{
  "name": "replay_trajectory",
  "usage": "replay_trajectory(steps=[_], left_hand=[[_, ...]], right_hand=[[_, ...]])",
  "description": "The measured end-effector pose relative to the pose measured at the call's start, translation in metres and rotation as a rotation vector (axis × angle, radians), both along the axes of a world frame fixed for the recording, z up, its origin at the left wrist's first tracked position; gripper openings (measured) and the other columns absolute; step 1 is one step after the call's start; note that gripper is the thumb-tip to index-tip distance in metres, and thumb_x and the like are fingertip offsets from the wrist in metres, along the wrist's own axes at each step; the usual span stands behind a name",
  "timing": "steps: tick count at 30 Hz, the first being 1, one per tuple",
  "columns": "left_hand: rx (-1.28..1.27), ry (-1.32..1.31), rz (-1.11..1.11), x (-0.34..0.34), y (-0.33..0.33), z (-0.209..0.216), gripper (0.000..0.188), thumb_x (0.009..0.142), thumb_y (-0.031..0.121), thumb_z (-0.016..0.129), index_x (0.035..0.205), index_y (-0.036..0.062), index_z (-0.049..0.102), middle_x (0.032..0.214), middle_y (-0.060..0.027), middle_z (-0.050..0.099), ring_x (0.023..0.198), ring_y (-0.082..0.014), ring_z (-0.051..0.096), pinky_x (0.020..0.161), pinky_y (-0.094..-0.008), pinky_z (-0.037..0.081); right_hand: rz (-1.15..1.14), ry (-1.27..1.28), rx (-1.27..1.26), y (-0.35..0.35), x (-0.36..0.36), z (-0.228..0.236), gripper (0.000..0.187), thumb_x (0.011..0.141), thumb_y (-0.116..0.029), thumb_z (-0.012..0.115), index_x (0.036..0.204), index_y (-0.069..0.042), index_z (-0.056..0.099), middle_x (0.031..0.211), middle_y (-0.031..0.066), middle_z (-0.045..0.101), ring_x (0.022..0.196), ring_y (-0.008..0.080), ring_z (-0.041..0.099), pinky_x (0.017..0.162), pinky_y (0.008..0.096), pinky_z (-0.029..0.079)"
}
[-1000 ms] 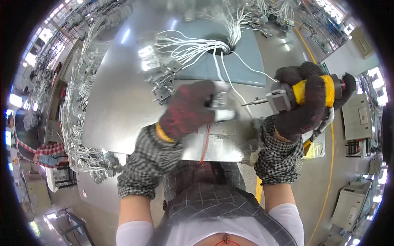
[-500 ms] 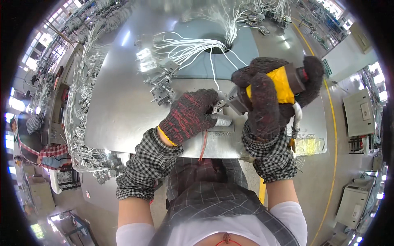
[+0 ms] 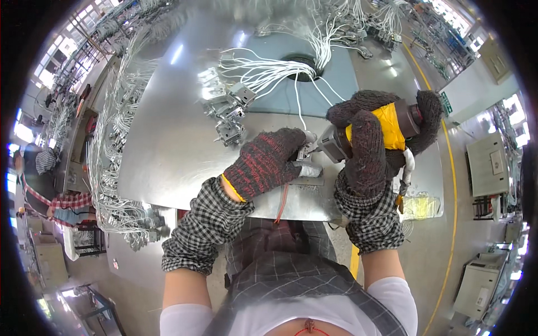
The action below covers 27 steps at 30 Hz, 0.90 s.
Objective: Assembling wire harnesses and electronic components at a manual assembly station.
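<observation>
My left hand [image 3: 264, 162], in a dark knitted glove flecked with red, pinches a small metal fitting [image 3: 306, 150] above the near part of the metal table. White tape covers the thumb tip. A white cable [image 3: 301, 106] runs from the fitting toward a round hole. My right hand [image 3: 370, 148], gloved in dark knit, is wrapped around a power screwdriver [image 3: 390, 127] with a yellow-wrapped body. The tool lies nearly level, its dark nose at the fitting's right side; the exact contact is hidden. Red wires [image 3: 283, 203] hang below my left hand.
Several metal fittings [image 3: 230, 120] on white cables lie beyond my left hand. The cables pass through the dark hole [image 3: 302, 70] in a grey panel. Bundles of cabled parts [image 3: 117, 140] line the left side. A yellowish clear packet [image 3: 421, 206] lies at the right corner. Another person [image 3: 59, 204] sits far left.
The whole view has shifted slightly. Both hands keep their grips, and the screwdriver nose stays close to the fitting with only a small change in angle.
</observation>
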<state>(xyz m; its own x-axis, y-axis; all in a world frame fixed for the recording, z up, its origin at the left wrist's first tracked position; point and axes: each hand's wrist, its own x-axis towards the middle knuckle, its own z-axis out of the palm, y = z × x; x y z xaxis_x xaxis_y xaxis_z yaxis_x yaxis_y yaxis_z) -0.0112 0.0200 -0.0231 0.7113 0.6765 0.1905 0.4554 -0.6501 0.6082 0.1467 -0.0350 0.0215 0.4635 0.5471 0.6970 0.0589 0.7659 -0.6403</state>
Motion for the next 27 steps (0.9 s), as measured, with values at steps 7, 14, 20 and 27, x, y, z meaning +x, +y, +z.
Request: replay_trajectory(steps=[7, 14, 20, 27], left_hand=[[-0.027, 0.035, 0.036, 0.005, -0.001, -0.002, 0.067, 0.070, 0.052, 0.079, 0.119, 0.0078, 0.064, 0.107, -0.0136, 0.067, 0.095, -0.0334, 0.067, 0.081, -0.0443, 0.053], [-0.029, 0.110, 0.001, 0.014, -0.005, -0.003, 0.055, 0.069, 0.051, 0.079, 0.107, 0.0135, 0.066, 0.102, -0.0134, 0.067, 0.093, -0.0360, 0.066, 0.078, -0.0460, 0.054], [-0.040, -0.001, 0.019, 0.012, -0.008, 0.000, 0.057, 0.069, 0.046, 0.081, 0.111, 0.0108, 0.065, 0.102, -0.0129, 0.068, 0.102, -0.0350, 0.065, 0.083, -0.0491, 0.052], [-0.076, 0.070, 0.015, 0.010, -0.008, 0.012, 0.052, 0.071, 0.039, 0.079, 0.112, 0.0104, 0.065, 0.103, -0.0156, 0.068, 0.101, -0.0355, 0.065, 0.084, -0.0484, 0.052]], right_hand=[[0.092, 0.132, 0.028, 0.004, 0.008, -0.014, 0.073, 0.089, -0.002, 0.063, 0.147, -0.014, 0.020, 0.094, 0.0162, 0.063, 0.072, 0.0233, 0.064, 0.063, 0.0370, 0.057], [0.017, -0.073, 0.003, -0.001, -0.005, -0.020, 0.076, 0.086, 0.000, 0.064, 0.148, -0.012, 0.023, 0.104, 0.0168, 0.061, 0.078, 0.0200, 0.060, 0.067, 0.0368, 0.055], [-0.109, -0.054, -0.034, -0.004, 0.005, -0.015, 0.068, 0.090, -0.011, 0.062, 0.147, -0.009, 0.025, 0.098, 0.0182, 0.062, 0.079, 0.0220, 0.061, 0.069, 0.0344, 0.055], [-0.145, -0.019, -0.007, -0.004, -0.020, 0.006, 0.071, 0.088, 0.003, 0.060, 0.148, -0.010, 0.025, 0.091, 0.0185, 0.062, 0.070, 0.0200, 0.060, 0.063, 0.0327, 0.053]])
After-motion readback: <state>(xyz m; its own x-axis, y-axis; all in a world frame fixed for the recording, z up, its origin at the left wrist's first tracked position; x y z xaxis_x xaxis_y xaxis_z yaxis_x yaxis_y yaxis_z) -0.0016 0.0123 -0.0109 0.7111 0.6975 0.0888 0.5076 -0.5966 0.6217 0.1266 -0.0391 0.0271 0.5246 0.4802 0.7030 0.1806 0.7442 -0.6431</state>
